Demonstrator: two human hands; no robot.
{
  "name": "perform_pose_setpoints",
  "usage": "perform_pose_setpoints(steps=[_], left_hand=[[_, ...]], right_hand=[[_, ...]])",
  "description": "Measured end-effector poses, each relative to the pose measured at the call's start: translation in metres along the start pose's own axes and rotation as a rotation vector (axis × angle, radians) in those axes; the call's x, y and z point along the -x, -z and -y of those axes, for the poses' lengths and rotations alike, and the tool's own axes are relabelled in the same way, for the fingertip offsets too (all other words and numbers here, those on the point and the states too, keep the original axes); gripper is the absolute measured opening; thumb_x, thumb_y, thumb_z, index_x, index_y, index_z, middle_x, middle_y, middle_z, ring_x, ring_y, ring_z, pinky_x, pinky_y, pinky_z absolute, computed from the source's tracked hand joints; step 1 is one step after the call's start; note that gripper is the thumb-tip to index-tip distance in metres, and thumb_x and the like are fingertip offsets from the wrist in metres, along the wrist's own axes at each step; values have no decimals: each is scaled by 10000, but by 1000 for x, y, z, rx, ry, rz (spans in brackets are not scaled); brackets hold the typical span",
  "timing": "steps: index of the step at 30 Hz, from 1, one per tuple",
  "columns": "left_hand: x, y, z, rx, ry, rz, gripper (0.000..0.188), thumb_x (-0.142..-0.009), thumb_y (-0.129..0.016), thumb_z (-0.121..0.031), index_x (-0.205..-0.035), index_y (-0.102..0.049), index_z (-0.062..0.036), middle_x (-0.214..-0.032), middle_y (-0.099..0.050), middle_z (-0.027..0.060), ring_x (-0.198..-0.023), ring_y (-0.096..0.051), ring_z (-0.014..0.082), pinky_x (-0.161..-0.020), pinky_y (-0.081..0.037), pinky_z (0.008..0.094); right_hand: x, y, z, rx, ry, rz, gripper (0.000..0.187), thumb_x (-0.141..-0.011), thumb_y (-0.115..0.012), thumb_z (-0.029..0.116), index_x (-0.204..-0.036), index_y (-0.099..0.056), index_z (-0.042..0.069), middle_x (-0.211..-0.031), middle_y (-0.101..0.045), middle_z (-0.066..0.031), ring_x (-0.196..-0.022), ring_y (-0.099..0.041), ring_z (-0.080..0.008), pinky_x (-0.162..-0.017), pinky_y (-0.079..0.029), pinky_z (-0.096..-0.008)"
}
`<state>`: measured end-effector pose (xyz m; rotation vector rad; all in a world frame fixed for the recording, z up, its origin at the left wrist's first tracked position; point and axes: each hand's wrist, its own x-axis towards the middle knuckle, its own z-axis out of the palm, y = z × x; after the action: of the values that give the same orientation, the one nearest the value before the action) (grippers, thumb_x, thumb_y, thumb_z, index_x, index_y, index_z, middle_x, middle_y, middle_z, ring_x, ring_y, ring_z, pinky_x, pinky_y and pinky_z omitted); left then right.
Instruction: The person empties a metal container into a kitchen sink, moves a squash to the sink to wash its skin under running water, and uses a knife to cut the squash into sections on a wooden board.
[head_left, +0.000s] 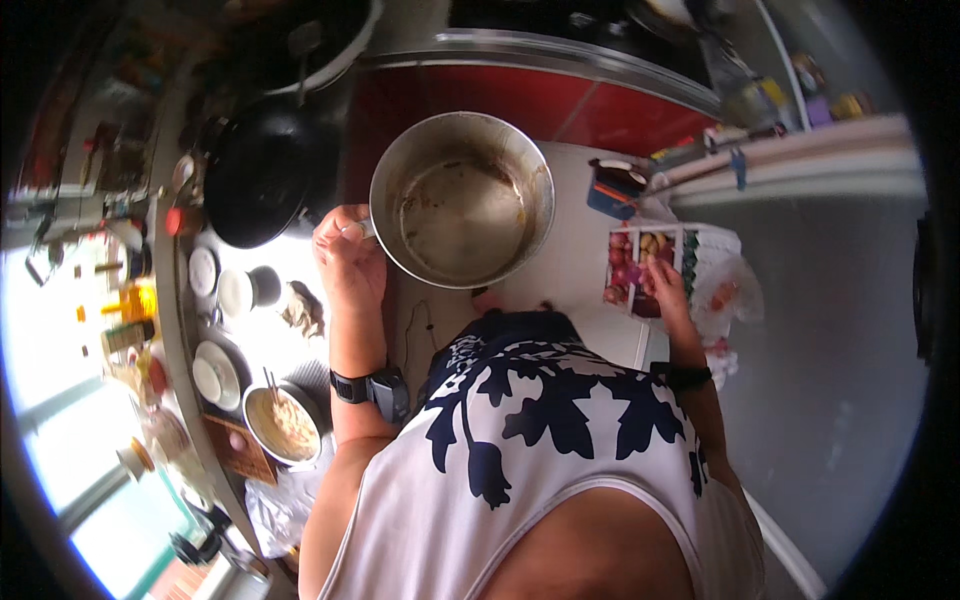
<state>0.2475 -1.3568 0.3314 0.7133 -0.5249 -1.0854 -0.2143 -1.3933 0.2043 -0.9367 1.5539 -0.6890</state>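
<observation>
Your floral-print top (560,420), mouth-up saucepan (465,235) beyond.
Your left grip (351,258) clasps its handle (367,229), pointing left, long axis crosswise; right grip (666,285): closure unclear.

Left grip (350,252) holds a stained pot (465,222) — right grip (665,284) above a vegetable rack (678,245).

On the pot's (465,225) left is the left hand (352,250); farther left lie the wok (248,185) and a bowl (253,418) with chopsticks (271,384) inside. Right of the pot are the right hand (666,285) and vegetable rack (678,247); beyond the pot, the stove (560,22).
</observation>
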Motion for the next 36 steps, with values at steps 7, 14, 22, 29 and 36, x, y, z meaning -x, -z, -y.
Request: perform_pose_setpoints(steps=[7, 14, 22, 29, 36], left_hand=[[11, -56, 39, 169, 130, 414, 246, -847, -603, -222, -696, -485, -68, -893, -618, 100, -716, -553, 121, -656, -440, 222], [107, -146, 79, 192, 400, 532, 133, -823, -467, -155, -709, -443, -92, -621, -465, -11, -573, -448, 85, -557, -401, 219], [258, -237, 131, 244, 742, 713, 162, -826, -450, -168, -686, -402, -101, -683, -510, 7, -659, -488, 117, -640, -431, 257], [348, -313, 201, 222, 1104, 788, 66, -794, -467, -107, -745, -434, -135, -585, -294, -88, -529, -326, 28, -554, -358, 172], [439, -394, 328, 313, 1194, 1073, 268, -817, -471, -205, -940, -572, 10, -916, -625, 131, -845, -615, 211, -758, -519, 331]], right_hand=[[124, 55, -52, -70, 22, -270, 353, -918, -509, 372, -884, -597, 32, -692, -534, -5, -571, -445, -61, -542, -358, -201], [302, 99, -152, -160, 5, -506, 332, -919, -508, 351, -945, -588, 30, -726, -551, -10, -617, -475, -73, -586, -401, -220], [537, 119, -320, -559, -160, -1044, 287, -904, -561, 289, -988, -594, 17, -765, -588, -44, -566, -479, -65, -486, -361, -189], [634, 104, -381, -646, -209, -1436, 423, -878, -554, 437, -924, -617, 20, -687, -556, -23, -539, -431, -70, -497, -331, -204], [630, 100, -403, -763, -491, -1503, 457, -869, -541, 471, -944, -622, 27, -740, -598, -36, -637, -521, -105, -587, -412, -245]])
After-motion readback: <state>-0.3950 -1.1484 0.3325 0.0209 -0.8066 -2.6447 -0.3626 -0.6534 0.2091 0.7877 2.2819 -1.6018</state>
